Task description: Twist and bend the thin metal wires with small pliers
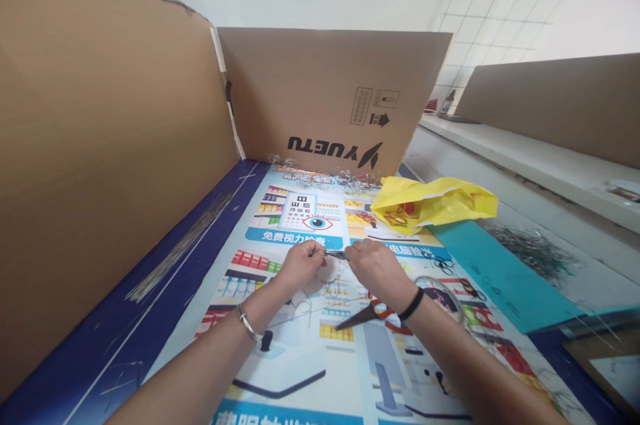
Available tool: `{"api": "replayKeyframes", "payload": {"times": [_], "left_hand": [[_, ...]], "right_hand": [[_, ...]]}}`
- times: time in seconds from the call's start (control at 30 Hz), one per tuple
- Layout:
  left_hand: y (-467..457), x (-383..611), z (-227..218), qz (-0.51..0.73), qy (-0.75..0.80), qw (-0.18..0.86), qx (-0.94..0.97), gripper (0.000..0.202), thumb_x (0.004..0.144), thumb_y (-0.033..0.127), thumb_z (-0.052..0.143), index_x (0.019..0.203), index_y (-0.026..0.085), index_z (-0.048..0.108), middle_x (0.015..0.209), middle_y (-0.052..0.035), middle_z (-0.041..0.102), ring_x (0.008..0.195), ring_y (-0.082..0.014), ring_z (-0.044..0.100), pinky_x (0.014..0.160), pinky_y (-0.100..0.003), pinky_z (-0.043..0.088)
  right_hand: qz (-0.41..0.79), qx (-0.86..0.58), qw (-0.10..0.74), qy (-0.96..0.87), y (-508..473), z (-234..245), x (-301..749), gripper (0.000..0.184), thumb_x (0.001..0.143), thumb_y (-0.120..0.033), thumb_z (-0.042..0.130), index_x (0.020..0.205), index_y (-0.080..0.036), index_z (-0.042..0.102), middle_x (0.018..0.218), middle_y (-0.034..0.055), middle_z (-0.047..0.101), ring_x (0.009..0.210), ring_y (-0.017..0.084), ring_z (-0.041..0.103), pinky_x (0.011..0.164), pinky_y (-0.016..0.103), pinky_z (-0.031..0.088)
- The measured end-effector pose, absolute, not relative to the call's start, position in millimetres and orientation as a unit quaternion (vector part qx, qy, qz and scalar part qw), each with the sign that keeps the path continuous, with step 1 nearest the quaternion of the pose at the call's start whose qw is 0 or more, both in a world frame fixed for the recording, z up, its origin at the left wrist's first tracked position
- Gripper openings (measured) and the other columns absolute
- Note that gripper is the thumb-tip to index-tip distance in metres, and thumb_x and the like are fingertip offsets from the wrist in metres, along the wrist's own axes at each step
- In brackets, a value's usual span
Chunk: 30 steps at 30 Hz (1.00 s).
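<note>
My left hand (299,266) and my right hand (376,266) meet over a printed poster (300,371) on the table. Both pinch a small thin metal piece (335,254) held between them, with fine wire hanging below it. A silver bangle is on my left wrist and a black band on my right. Scissors with red handles (367,314) lie on the poster just under my right wrist.
Cardboard walls stand at the left (100,165) and at the back (325,98). A yellow plastic bag (435,201) lies at the right, beside a teal sheet (500,275). Piles of thin wire lie along the back wall (350,178), left (175,251) and right (535,248).
</note>
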<state>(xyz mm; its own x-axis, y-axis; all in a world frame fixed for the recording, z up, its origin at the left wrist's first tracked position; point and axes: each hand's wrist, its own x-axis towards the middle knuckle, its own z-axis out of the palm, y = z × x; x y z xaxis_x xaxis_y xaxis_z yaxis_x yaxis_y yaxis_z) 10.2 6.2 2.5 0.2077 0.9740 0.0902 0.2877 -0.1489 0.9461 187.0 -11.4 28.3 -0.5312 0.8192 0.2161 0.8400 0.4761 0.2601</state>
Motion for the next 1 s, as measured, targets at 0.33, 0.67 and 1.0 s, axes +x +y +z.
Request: {"api": "replayKeyframes", "payload": {"times": [0.33,0.67,1.0], "left_hand": [[9.2,7.5,-0.9,0.376,0.465,0.481,0.641,0.013,0.071,0.026,0.047,0.064,0.017,0.053,0.062,0.0004,0.057,0.056,-0.0114,0.046,0.057,-0.023,0.036],[8.6,5.1,4.2,0.355,0.433,0.52,0.645,0.016,0.072,0.029,0.049,0.063,0.016,0.049,0.057,0.0024,0.052,0.053,-0.0096,0.042,0.055,-0.023,0.033],[7.9,4.1,7.0,0.351,0.415,0.527,0.653,0.018,0.073,0.03,0.049,0.061,0.017,0.046,0.056,0.0035,0.047,0.053,-0.0096,0.04,0.056,-0.023,0.031]], "right_hand": [[-0.141,-0.49,0.024,-0.86,-12.2,35.8,188.0,0.012,0.079,-0.012,0.048,0.075,-0.016,0.058,0.073,0.0049,0.06,0.069,0.015,0.051,0.061,0.026,0.028],[-0.148,-0.474,0.03,-0.867,-15.1,43.6,188.2,0.013,0.076,-0.011,0.049,0.07,-0.017,0.057,0.069,0.0043,0.059,0.066,0.016,0.048,0.061,0.029,0.026],[-0.15,-0.483,0.015,-0.862,-19.2,49.4,186.4,0.012,0.076,-0.01,0.049,0.071,-0.016,0.058,0.071,0.0055,0.06,0.068,0.016,0.049,0.06,0.028,0.026]]}}
